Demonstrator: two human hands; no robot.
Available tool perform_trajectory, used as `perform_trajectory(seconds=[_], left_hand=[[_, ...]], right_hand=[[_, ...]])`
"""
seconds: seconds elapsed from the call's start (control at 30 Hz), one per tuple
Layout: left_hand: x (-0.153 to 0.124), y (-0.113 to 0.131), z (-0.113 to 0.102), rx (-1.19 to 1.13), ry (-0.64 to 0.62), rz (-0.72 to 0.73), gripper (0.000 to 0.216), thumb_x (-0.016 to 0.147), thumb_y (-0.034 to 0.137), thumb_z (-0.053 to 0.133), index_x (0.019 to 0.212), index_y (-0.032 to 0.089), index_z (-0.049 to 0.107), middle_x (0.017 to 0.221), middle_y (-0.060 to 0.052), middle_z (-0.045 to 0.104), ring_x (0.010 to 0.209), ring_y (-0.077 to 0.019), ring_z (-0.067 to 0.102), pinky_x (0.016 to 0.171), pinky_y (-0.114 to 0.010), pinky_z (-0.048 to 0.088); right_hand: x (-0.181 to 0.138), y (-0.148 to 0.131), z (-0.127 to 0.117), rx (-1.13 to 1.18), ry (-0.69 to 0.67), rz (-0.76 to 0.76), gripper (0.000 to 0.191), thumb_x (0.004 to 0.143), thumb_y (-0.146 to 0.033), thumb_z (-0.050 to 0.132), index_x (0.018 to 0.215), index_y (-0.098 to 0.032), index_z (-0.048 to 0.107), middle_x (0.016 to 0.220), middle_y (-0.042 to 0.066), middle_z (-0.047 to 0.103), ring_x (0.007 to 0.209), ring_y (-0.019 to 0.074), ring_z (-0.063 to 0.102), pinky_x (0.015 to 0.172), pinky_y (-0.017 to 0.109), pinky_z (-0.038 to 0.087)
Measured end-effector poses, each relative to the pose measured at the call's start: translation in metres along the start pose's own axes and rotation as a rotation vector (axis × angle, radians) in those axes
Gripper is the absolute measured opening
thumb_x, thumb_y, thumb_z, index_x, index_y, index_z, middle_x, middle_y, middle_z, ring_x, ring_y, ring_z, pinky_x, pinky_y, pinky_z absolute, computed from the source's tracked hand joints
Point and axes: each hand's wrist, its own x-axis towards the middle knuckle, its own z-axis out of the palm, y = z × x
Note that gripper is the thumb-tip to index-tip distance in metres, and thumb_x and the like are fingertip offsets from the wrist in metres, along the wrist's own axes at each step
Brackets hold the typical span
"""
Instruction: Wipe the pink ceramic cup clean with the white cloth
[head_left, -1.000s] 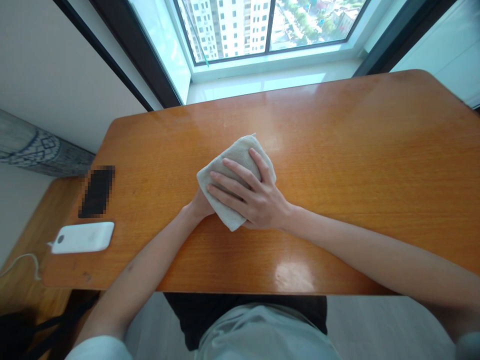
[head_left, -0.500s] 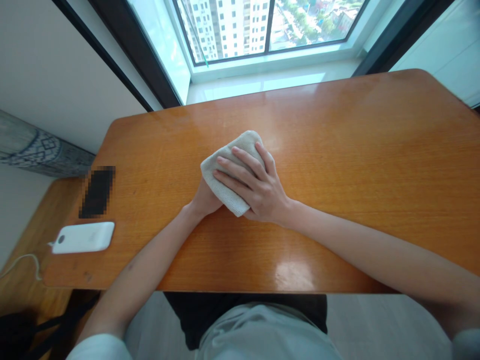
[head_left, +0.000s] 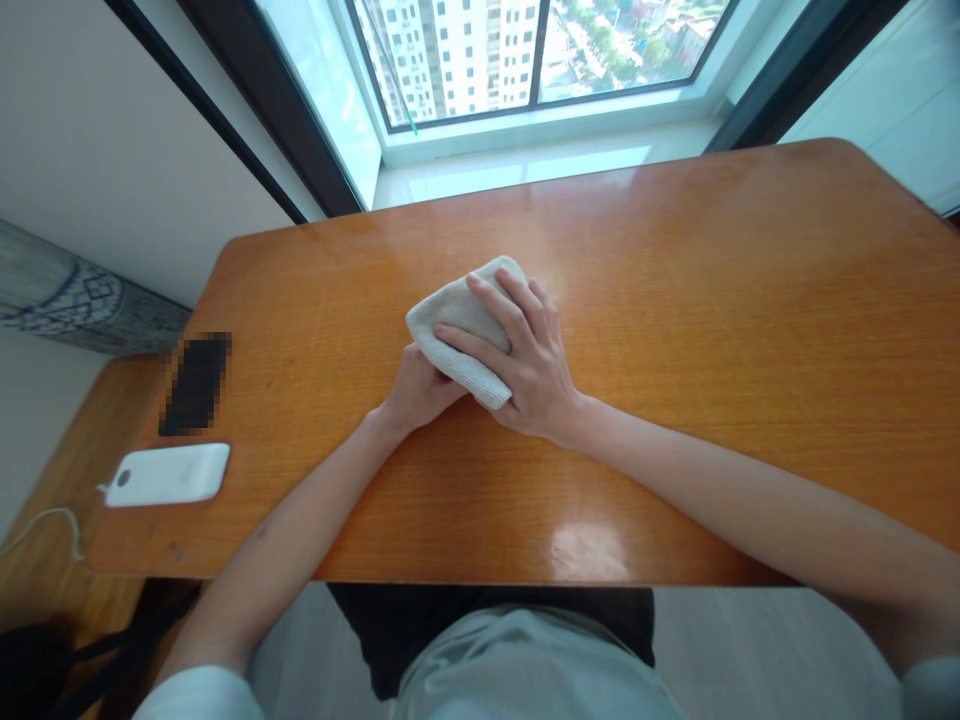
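A folded beige cloth (head_left: 454,318) lies near the middle of the orange wooden table (head_left: 712,300). My right hand (head_left: 529,360) rests on top of the cloth with fingers spread over it. My left hand (head_left: 420,388) sits at the cloth's near left edge, its fingers tucked under the fold and partly hidden by the cloth and my right hand.
A white power bank (head_left: 166,474) with a cable lies at the table's left end, and a dark blurred phone (head_left: 195,384) sits just behind it. A window sill (head_left: 525,160) runs along the far side. A lower wooden surface (head_left: 52,500) adjoins the left.
The cloth has been gathered smaller and shifted slightly away from me. My right hand moved with it, and more of my left hand now shows at its near edge.
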Motion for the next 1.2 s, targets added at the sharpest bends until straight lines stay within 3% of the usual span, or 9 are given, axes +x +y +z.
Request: perform_trajectory(seconds=[0.13, 0.37, 0.6, 0.77, 1.2], left_hand=[[0.003, 0.009, -0.002, -0.058, -0.034, -0.034, 0.039, 0.09, 0.052, 0.084, 0.077, 0.019, 0.069, 0.065, 0.002, 0.064, 0.058, -0.0128, 0.054, 0.049, -0.024, 0.046], [0.004, 0.014, -0.002, -0.066, -0.035, -0.064, 0.038, 0.086, 0.047, 0.086, 0.076, 0.019, 0.062, 0.068, 0.002, 0.066, 0.062, -0.0127, 0.056, 0.055, -0.025, 0.046], [0.002, 0.007, 0.001, -0.007, 0.022, -0.05, 0.044, 0.086, 0.047, 0.092, 0.109, 0.022, 0.064, 0.078, 0.004, 0.073, 0.063, -0.0154, 0.063, 0.058, -0.027, 0.049], [0.001, 0.005, 0.001, 0.018, 0.027, -0.027, 0.048, 0.089, 0.045, 0.088, 0.122, 0.024, 0.061, 0.084, 0.004, 0.073, 0.066, -0.0151, 0.064, 0.059, -0.026, 0.048], [0.004, 0.011, 0.0, 0.003, 0.046, -0.007, 0.055, 0.094, 0.058, 0.086, 0.128, 0.025, 0.059, 0.085, 0.005, 0.07, 0.064, -0.0128, 0.058, 0.059, -0.024, 0.048]], right_hand=[[0.001, -0.001, -0.001, 0.0, -0.007, 0.049, 0.054, 0.109, -0.049, 0.062, 0.163, -0.047, 0.061, 0.186, -0.003, 0.043, 0.178, 0.0467, 0.029, 0.142, 0.077, 0.027], [0.001, 0.001, -0.003, -0.019, -0.024, 0.081, 0.054, 0.111, -0.049, 0.06, 0.165, -0.046, 0.059, 0.19, -0.002, 0.036, 0.178, 0.0466, 0.026, 0.14, 0.075, 0.029], [0.003, 0.002, -0.005, -0.016, -0.031, 0.14, 0.053, 0.113, -0.047, 0.058, 0.165, -0.045, 0.058, 0.19, -0.001, 0.036, 0.178, 0.0435, 0.027, 0.14, 0.073, 0.032], [0.003, 0.004, -0.003, 0.002, -0.007, 0.157, 0.05, 0.114, -0.046, 0.058, 0.164, -0.043, 0.061, 0.189, 0.001, 0.038, 0.178, 0.0411, 0.03, 0.14, 0.071, 0.034], [0.007, 0.01, -0.003, 0.164, 0.032, 0.231, 0.053, 0.118, -0.053, 0.04, 0.166, -0.04, 0.057, 0.186, 0.003, 0.044, 0.175, 0.0362, 0.038, 0.143, 0.069, 0.034]])
